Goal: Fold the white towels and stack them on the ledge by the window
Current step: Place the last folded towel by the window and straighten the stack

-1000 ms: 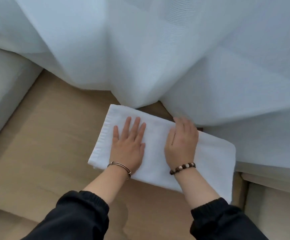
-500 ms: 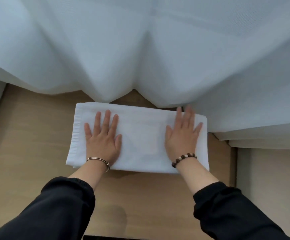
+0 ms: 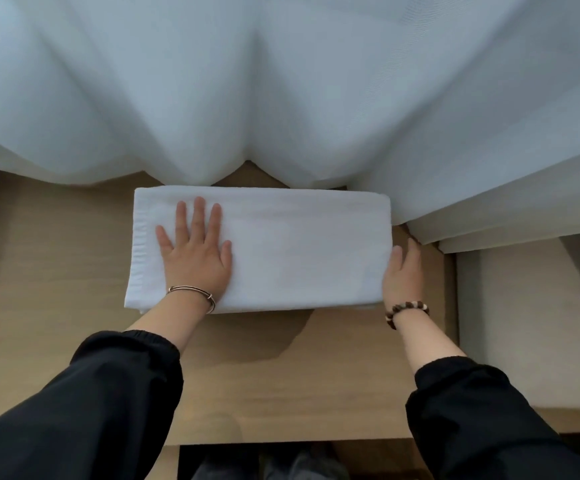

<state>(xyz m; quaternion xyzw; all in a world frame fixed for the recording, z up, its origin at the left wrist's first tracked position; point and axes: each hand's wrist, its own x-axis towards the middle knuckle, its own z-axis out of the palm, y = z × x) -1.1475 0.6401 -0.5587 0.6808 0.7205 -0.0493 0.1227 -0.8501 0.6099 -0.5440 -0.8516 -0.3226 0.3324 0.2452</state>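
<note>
Sheer white curtain point(image 3: 281, 98) drapes over the far side of a pale wooden ledge point(image 3: 56, 254). Under the left hand point(image 3: 196, 254), palm down with fingers spread, lies a white towel point(image 3: 299, 251) folded into a long, smooth rectangle, its ribbed hem just beyond the little finger. The right hand point(image 3: 404, 275), fingers straight and together, stands edge-on against the towel's other short side.

Sheer white curtain point(image 3: 281, 81) hem meets wooden ledge point(image 3: 56, 271); beige cushion point(image 3: 531, 323) right.
</note>
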